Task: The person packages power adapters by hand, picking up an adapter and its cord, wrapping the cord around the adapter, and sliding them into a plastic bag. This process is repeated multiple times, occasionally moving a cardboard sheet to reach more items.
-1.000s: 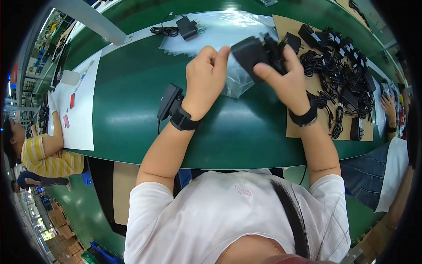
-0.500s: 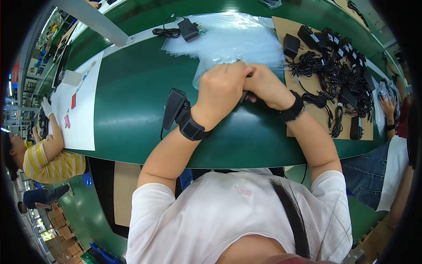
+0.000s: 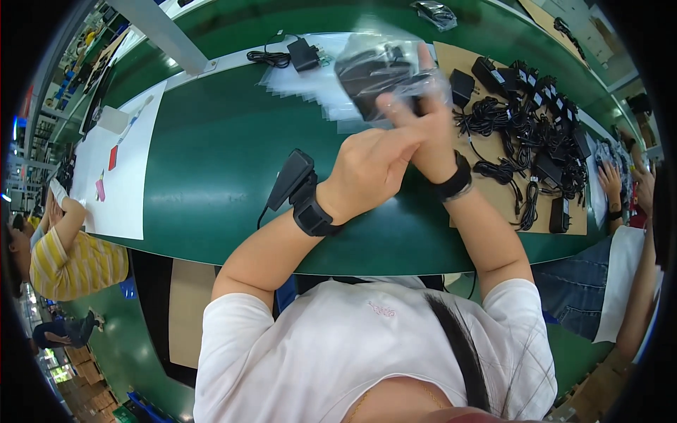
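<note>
A black power adapter in a clear plastic bag (image 3: pixel 374 74) is raised over the table, blurred by motion. My right hand (image 3: pixel 434 134) grips it, with the thumb across its near side and a finger up along its right edge. Just below and to the left, my left hand (image 3: pixel 367 166) overlaps the base of the right one. Its back faces up and most of its fingers are hidden, so its grip is unclear. Behind the bagged adapter lies a fanned stack of clear plastic bags (image 3: pixel 296 88). On the stack's far left edge rests another black adapter (image 3: pixel 303 54) with a coiled cord.
A brown cardboard sheet (image 3: pixel 479 204) on the right carries many black adapters and coiled cords (image 3: pixel 532 127). On the left lies a white sheet (image 3: pixel 120 204) with small red and pink items. A bagged item (image 3: pixel 434 14) sits at the back. Other people work on both sides.
The bagged adapter, mostly hidden under my hands before, has come up and away from me in my right hand. My right hand has turned upward; the left has shifted slightly nearer to me.
</note>
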Demonstrator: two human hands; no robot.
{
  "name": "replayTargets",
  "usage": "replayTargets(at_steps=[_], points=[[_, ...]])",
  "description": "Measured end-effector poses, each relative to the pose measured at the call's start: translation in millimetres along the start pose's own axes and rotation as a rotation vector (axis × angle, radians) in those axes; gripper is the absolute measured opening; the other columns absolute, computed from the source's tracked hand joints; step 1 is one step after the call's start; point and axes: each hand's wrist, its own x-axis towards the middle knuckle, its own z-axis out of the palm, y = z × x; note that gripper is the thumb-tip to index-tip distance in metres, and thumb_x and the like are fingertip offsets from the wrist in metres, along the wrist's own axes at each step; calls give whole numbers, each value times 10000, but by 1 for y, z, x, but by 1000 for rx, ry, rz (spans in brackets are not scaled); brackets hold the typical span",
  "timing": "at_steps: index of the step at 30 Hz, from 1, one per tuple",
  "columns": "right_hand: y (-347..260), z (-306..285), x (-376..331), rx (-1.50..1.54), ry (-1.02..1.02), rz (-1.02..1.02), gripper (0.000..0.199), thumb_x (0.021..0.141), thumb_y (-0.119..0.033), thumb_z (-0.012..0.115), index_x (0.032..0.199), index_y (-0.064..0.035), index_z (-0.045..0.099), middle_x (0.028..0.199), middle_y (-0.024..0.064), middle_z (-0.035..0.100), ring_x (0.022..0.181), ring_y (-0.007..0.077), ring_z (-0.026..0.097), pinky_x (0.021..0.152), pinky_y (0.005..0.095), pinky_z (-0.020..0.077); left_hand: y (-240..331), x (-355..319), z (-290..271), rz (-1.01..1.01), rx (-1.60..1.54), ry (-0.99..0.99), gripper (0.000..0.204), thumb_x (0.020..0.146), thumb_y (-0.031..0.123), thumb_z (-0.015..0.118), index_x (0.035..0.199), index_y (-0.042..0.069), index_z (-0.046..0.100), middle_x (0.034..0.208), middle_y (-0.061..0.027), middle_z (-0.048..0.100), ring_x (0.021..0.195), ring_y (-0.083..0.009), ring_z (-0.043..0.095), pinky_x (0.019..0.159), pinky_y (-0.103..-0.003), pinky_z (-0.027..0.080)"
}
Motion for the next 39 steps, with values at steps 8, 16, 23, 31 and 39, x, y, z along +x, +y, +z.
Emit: replayTargets(at_steps=[8,16,23,31,39], points=[[27,-3,13,-489,-220,-430,770,805,-136,625,1384,24,143,1400,250,254,1260,345,355,989,354,340,5,-14,5,165,-11,-194,186,703,-37,597,865,56,606,633,-72,528,533,-255,524,483,-338,431],[22,-12,8,49,-379,81,621,818,-172,644,1339,-21,343,1118,80,544,1000,123,490,897,279,395,-48,36,-58,-232,362,73,644,633,371,776,1102,12,519,1047,-117,561,952,-262,520,806,-357,427],[15,14,-12,-79,-153,107,490,845,-141,590,1267,19,399,1088,96,549,971,141,507,842,286,422,-40,-5,-18,-963,-941,358,372,895,307,549,1083,-9,490,934,-37,586,809,-87,550,712,-221,462],[31,11,0,-328,-167,-162,410,933,-218,407,1207,87,388,1038,220,542,934,289,543,840,353,416,-36,-14,-18,-1038,-990,208,285,881,186,577,1066,-19,509,949,-43,592,800,-97,550,716,-244,453],[38,-10,5,-600,-409,-212,387,938,-239,416,1197,42,475,1116,254,524,988,355,510,893,363,382,-44,-14,-34,-1192,-1199,158,320,750,-44,625,1062,-10,564,983,-73,616,865,-171,603,792,-309,492]])
